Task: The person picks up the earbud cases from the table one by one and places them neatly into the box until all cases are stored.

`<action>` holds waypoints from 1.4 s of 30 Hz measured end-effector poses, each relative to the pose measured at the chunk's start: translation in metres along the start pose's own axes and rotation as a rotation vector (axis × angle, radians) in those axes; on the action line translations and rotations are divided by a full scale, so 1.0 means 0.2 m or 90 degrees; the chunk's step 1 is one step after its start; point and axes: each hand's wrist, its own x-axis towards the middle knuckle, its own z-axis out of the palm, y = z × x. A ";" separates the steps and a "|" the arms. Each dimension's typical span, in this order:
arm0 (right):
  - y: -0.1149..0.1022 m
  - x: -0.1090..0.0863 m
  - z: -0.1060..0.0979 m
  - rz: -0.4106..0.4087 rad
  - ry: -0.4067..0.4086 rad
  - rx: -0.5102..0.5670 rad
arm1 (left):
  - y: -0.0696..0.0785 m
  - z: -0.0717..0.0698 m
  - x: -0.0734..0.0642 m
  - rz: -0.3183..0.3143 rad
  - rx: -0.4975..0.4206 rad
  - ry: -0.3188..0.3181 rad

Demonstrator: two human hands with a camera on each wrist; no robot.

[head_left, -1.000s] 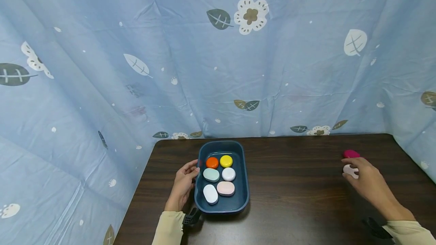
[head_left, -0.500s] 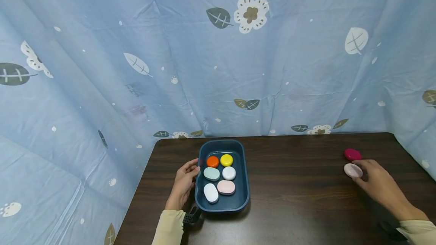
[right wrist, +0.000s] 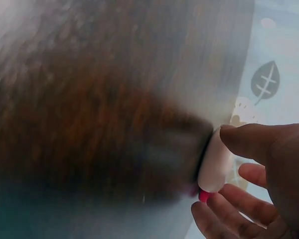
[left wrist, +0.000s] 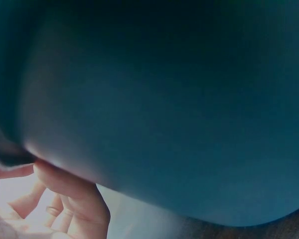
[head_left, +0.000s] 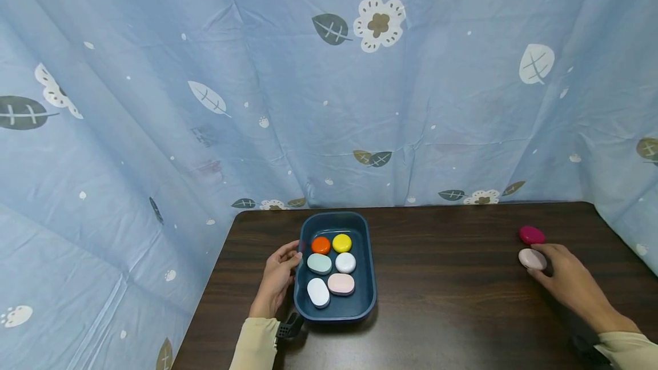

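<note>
A dark blue tray stands on the left part of the table, holding several smooth, rounded pieces in orange, yellow, pale green, white and pale pink. My left hand grips the tray's left side, thumb at the rim; in the left wrist view the tray's blue wall hides much of the scene. On the far right, my right hand holds a pale pink oval piece between thumb and fingers. In the right wrist view the thumb tip meets one end of this piece, with fingers around the other end.
A magenta rounded piece lies just behind the pale pink one. The dark wooden table ends at the back against a blue patterned curtain, which also hangs along the left and right sides.
My right hand has drawn back slightly to the right, uncovering more of the pale pink piece and the magenta one. My left hand and the tray have stayed put.
</note>
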 end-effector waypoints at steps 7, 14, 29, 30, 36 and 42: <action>0.00 0.02 0.02 0.014 -0.017 -0.003 | 0.00 0.00 -0.01 -0.005 0.007 0.004; -0.01 0.02 0.03 -0.015 0.003 -0.011 | 0.01 0.00 -0.01 -0.005 0.003 0.002; -0.11 0.04 0.04 -0.046 0.015 0.012 | 0.00 0.00 -0.01 -0.008 0.008 0.004; -0.14 0.04 0.03 -0.052 0.014 0.017 | 0.00 0.00 -0.01 -0.008 0.008 0.004; -0.30 0.07 0.03 -0.077 0.005 0.034 | 0.00 0.00 -0.01 -0.005 0.005 0.006; -0.43 0.09 0.02 -0.086 -0.017 0.059 | 0.00 0.00 -0.01 -0.005 0.009 0.007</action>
